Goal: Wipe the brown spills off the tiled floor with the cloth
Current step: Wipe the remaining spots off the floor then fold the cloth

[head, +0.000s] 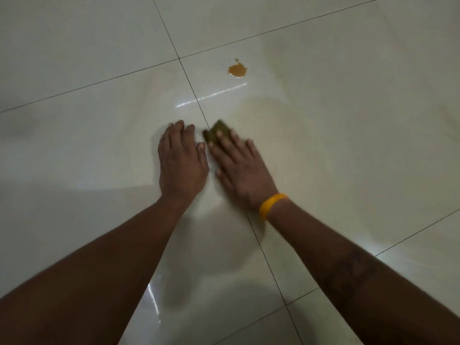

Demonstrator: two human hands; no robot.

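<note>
Your right hand [239, 168] has its fingers laid flat and spread over the cloth [217, 131], pressing it onto the floor [348, 145] right at the grout line. Left hand [181, 158] sits just beside it, palm down, fingers relaxed, holding nothing. I'd keep that flat pressure and push forward in one long stroke toward the brown spill [237, 69], which lies ahead and is still untouched. The cloth looks folded small, long side running up and to the right, though it's blurry.
</note>
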